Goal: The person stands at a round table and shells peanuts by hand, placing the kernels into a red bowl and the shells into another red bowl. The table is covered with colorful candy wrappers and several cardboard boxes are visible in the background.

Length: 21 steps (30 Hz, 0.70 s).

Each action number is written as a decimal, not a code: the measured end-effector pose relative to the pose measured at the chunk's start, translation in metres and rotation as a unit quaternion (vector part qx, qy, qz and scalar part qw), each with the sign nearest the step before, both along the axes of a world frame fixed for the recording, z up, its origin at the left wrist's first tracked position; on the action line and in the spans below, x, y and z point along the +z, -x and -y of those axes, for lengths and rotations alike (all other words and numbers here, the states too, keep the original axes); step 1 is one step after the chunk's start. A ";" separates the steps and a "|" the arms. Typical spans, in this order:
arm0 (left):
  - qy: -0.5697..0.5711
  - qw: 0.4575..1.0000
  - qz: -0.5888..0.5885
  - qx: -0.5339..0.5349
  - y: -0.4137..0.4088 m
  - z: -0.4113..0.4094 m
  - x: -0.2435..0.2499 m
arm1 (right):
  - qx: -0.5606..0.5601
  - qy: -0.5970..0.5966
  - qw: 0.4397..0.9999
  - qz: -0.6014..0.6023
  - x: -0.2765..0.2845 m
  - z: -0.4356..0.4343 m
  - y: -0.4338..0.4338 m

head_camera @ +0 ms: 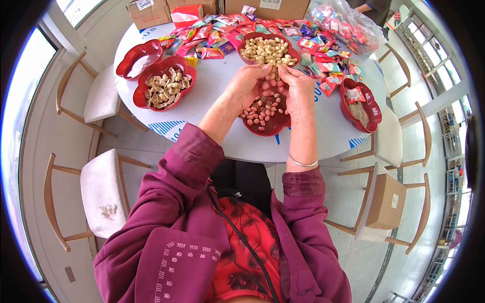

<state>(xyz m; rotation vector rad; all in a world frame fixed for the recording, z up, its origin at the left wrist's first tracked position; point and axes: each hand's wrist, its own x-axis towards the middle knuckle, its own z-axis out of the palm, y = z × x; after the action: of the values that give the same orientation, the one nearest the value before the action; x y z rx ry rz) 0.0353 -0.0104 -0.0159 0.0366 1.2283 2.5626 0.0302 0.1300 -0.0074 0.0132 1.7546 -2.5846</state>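
Observation:
My left hand (246,85) and my right hand (298,89) meet above a red bowl (261,130) of shelled pink peanuts (261,113). Between my thumbs and fingertips is a peanut shell (273,71), pinched from both sides; whether it is split is hard to see. My hands hide part of the bowl's far side. Just beyond them stands a red bowl (295,57) filled with unshelled peanuts (265,49). To the left, another red flower-shaped bowl (139,89) holds empty peanut shells (166,89).
Wrapped sweets (212,36) pile along the table's (216,102) back, beside a clear plastic bag (348,26) of sweets. A red bowl (125,60) sits far left, another (373,113) at right. Cardboard boxes (265,9) stand behind. Chairs (104,189) flank me; one carries a carton (386,202).

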 end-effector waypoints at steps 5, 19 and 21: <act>0.017 0.999 -0.017 0.025 0.001 -0.001 -0.003 | 0.004 -0.009 1.000 0.020 0.001 -0.001 -0.001; -0.041 0.993 -0.022 0.113 0.000 -0.010 0.002 | -0.027 0.018 0.999 -0.014 0.001 0.004 0.001; -0.048 0.992 -0.031 0.109 0.000 -0.010 0.003 | -0.030 0.019 0.999 -0.010 0.002 0.004 0.001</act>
<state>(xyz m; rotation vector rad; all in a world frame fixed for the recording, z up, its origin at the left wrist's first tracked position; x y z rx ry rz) 0.0353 -0.0008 -0.0134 0.0042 1.1878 2.8277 0.0292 0.1263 -0.0051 0.0414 1.7371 -2.6683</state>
